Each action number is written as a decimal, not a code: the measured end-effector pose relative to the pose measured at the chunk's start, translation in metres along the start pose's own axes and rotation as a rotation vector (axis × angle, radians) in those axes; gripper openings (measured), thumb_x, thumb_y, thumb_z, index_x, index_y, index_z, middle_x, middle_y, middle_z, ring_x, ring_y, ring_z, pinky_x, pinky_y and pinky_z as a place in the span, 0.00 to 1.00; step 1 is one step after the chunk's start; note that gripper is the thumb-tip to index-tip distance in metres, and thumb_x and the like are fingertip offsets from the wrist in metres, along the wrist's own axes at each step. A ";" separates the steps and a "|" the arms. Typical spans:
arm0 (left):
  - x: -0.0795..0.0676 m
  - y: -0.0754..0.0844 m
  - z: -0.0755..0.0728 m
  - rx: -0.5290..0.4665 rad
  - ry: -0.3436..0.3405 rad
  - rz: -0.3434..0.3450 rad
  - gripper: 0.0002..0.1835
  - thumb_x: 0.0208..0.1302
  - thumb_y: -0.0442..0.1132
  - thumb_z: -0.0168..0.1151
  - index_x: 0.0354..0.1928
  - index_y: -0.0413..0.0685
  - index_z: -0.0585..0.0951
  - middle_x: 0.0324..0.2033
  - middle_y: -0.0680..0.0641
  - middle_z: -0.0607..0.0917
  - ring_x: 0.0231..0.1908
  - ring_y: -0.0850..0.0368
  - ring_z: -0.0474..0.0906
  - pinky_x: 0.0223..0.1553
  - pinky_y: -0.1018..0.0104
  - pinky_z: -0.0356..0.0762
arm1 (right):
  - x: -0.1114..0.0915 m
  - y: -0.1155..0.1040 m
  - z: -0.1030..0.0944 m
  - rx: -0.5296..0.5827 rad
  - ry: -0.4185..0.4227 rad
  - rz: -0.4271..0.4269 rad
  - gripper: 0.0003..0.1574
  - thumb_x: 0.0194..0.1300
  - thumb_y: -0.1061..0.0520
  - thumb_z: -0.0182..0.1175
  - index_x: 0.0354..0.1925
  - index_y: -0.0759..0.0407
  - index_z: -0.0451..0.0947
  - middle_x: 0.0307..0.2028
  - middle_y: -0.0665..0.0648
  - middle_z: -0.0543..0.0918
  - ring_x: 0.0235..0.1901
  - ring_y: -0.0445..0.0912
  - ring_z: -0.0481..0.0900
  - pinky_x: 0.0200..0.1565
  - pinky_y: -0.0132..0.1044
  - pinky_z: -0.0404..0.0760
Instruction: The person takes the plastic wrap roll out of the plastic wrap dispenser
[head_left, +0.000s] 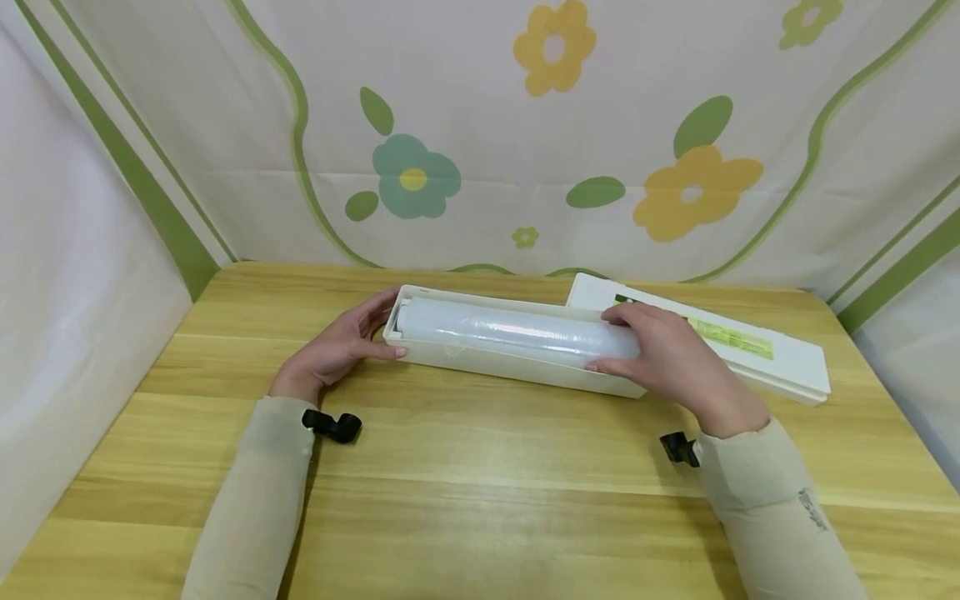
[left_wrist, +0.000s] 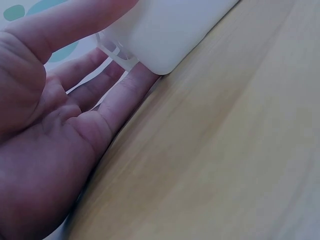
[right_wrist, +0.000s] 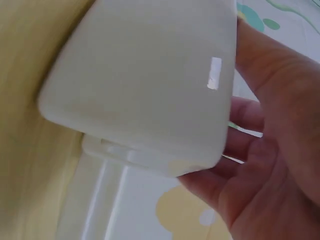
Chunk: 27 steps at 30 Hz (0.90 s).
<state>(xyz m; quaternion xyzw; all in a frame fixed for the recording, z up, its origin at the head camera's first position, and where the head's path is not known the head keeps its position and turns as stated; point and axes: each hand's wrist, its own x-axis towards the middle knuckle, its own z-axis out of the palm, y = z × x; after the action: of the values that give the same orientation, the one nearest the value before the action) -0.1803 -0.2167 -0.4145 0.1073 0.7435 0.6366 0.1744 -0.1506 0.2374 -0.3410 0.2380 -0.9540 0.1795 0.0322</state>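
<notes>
Two hands [head_left: 337, 343] [head_left: 678, 358] around one white box [head_left: 510, 368], roll [head_left: 502, 327] inside.

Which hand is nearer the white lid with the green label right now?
Right. The right hand holds the box by its right end, beside the lid; the left hand is at the box's opposite end, well left of the lid.

Beige sleeves [head_left: 255, 496], black wrist cameras [head_left: 347, 427]
</notes>
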 end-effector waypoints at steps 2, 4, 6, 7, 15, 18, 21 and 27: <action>0.000 0.000 0.000 -0.002 0.004 0.002 0.56 0.64 0.25 0.73 0.88 0.53 0.53 0.86 0.49 0.57 0.84 0.47 0.51 0.64 0.81 0.69 | 0.003 -0.003 -0.002 -0.017 -0.039 0.017 0.44 0.60 0.40 0.81 0.62 0.68 0.82 0.55 0.67 0.89 0.53 0.61 0.85 0.58 0.59 0.82; 0.001 0.000 0.000 -0.005 0.002 0.006 0.56 0.63 0.25 0.74 0.88 0.53 0.54 0.86 0.49 0.57 0.84 0.48 0.52 0.65 0.81 0.69 | 0.006 -0.004 -0.003 -0.043 -0.068 0.022 0.45 0.61 0.38 0.80 0.62 0.68 0.82 0.56 0.67 0.88 0.54 0.62 0.85 0.58 0.59 0.81; 0.002 -0.001 0.000 -0.007 -0.001 0.009 0.55 0.63 0.26 0.74 0.87 0.54 0.55 0.85 0.49 0.58 0.84 0.48 0.53 0.65 0.80 0.68 | 0.008 -0.004 -0.002 -0.059 -0.087 0.023 0.44 0.62 0.37 0.79 0.62 0.68 0.83 0.56 0.68 0.88 0.54 0.63 0.84 0.59 0.60 0.81; 0.003 -0.002 0.001 -0.008 -0.003 0.009 0.55 0.63 0.26 0.74 0.87 0.54 0.55 0.85 0.49 0.59 0.84 0.48 0.53 0.66 0.80 0.67 | 0.008 -0.003 -0.002 -0.062 -0.090 0.024 0.44 0.62 0.37 0.79 0.62 0.67 0.84 0.56 0.68 0.87 0.54 0.63 0.84 0.59 0.60 0.80; 0.003 -0.004 0.002 0.024 -0.010 0.018 0.55 0.64 0.28 0.76 0.87 0.55 0.56 0.84 0.49 0.60 0.83 0.48 0.55 0.75 0.70 0.63 | 0.007 0.014 0.008 0.047 0.048 -0.054 0.39 0.53 0.43 0.85 0.56 0.65 0.90 0.50 0.65 0.88 0.47 0.58 0.84 0.51 0.55 0.82; 0.002 -0.004 0.002 0.036 -0.005 0.028 0.55 0.63 0.29 0.76 0.87 0.55 0.56 0.84 0.49 0.60 0.83 0.48 0.55 0.78 0.65 0.60 | 0.008 0.018 0.011 0.076 0.146 -0.114 0.38 0.46 0.45 0.89 0.52 0.64 0.92 0.44 0.63 0.89 0.41 0.55 0.85 0.45 0.50 0.83; 0.001 -0.002 0.001 0.037 -0.005 0.033 0.55 0.63 0.29 0.76 0.87 0.55 0.55 0.85 0.49 0.60 0.83 0.48 0.55 0.77 0.67 0.61 | 0.009 0.020 0.014 0.094 0.210 -0.147 0.38 0.41 0.46 0.90 0.50 0.62 0.93 0.41 0.60 0.89 0.36 0.50 0.84 0.40 0.42 0.81; 0.000 0.000 0.000 0.016 -0.006 0.030 0.56 0.63 0.26 0.75 0.87 0.54 0.55 0.85 0.49 0.60 0.83 0.48 0.55 0.68 0.79 0.67 | 0.011 0.021 0.013 0.139 0.216 -0.118 0.37 0.40 0.46 0.91 0.49 0.58 0.93 0.38 0.54 0.87 0.34 0.45 0.78 0.37 0.31 0.74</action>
<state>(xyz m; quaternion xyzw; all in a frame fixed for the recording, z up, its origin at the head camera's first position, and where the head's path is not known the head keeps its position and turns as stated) -0.1799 -0.2166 -0.4148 0.1217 0.7465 0.6327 0.1661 -0.1693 0.2447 -0.3587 0.2745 -0.9146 0.2676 0.1287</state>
